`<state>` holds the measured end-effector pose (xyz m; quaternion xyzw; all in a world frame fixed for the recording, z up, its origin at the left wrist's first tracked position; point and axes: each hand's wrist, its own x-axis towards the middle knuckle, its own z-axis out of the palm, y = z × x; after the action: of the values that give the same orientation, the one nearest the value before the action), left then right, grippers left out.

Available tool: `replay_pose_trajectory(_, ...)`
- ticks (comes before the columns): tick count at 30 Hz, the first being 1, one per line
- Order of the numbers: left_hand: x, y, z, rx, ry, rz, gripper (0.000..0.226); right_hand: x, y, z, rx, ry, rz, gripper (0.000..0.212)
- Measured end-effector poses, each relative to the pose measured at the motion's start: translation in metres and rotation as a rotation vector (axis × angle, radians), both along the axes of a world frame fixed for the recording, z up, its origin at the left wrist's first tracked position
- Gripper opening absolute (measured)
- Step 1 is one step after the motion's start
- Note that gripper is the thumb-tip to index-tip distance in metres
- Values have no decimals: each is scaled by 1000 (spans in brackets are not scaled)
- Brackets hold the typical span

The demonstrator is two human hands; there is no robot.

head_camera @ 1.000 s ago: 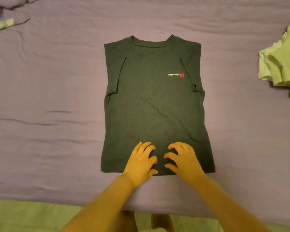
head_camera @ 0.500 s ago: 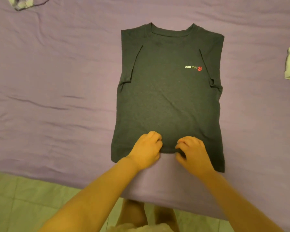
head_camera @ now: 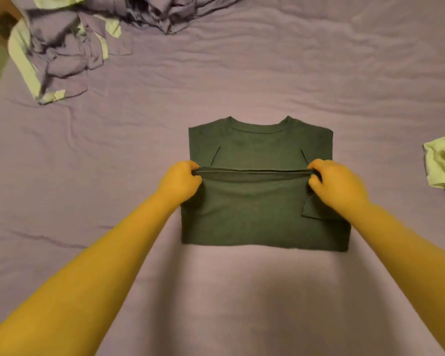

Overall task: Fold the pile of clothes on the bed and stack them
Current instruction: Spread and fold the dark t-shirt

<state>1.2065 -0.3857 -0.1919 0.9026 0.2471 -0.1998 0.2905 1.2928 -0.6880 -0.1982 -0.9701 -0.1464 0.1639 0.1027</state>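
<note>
The dark green shirt [head_camera: 262,209] lies flat in the middle of the bed [head_camera: 242,304], collar at the far end and sleeves tucked in along both sides. Its near half is doubled over toward the collar, so the fold forms the near edge and the hem [head_camera: 252,172] runs as a straight taut band across the chest, from left to right. The left hand [head_camera: 181,182] pinches the left end of that hem, fingers curled over the cloth and thumb below it. The right hand [head_camera: 334,183] grasps the right end in the same way, its fingers clenched round the bunched edge. Both hands hold the hem slightly raised off the layer under it, and a thin shadow shows beneath the band. Under the right wrist a small flap of the shirt sticks out at an angle from the folded layer. Both forearms reach in from the near corners, bare. The bed is covered with a wrinkled purple sheet. At the far left lies a rumpled pile [head_camera: 62,44] of purple and pale green cloth, well apart from the shirt; more crumpled purple cloth spreads along the far edge beside it. At the right edge a pale green garment [head_camera: 443,163] lies loosely bunched, partly cut off by the frame, also well apart from the shirt.
</note>
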Motion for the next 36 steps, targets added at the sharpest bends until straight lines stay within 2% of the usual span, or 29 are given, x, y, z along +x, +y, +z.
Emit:
replay_pose_trajectory(3, 35, 13, -2, 14, -78, 90, 21, 32, 16, -4, 45, -51, -131, 25)
replay_pose_trajectory(9, 83, 26, -18, 19, -184, 205, 29, 81, 25, -19, 163, -4, -346, 19)
replay_pose_trajectory(14, 106, 27, -33, 107, -150, 241, 27, 110, 27, -30, 225, -10, -354, 11)
replay_pose_trajectory(16, 110, 28, -41, 131, -140, 257, 28, 115, 28, -36, 271, 13, -323, 13)
replay_pose_trajectory(18, 111, 25, -46, 262, -115, 238, 30, 115, 30, -44, 326, 40, -287, 20)
replay_pose_trajectory(19, 109, 22, -48, 350, -132, 216, 32, 114, 30, -48, 348, 40, -271, 24)
replay_pose_trajectory(21, 104, 10, -51, 447, -294, 136, 39, 108, 27, -54, 367, 20, -236, 36)
replay_pose_trajectory(24, 98, -20, -52, 368, -587, -153, 38, 90, 13, -58, 390, 34, -182, 64)
replay_pose_trajectory(26, 95, -45, -56, 274, -632, -407, 34, 75, 0, -58, 357, 57, -105, 84)
replay_pose_trajectory(28, 94, -67, -64, 210, -570, -593, 36, 62, -13, -60, 236, 40, 34, 92)
replay_pose_trajectory(31, 94, -88, -82, 230, -378, -705, 46, 56, -25, -68, 129, -30, 57, 76)
replay_pose_trajectory(34, 98, -93, -99, 358, -295, -755, 60, 67, -27, -74, 219, -143, -102, 39)
replay_pose_trajectory(36, 103, -92, -106, 415, -286, -758, 67, 79, -27, -75, 300, -148, -228, 34)
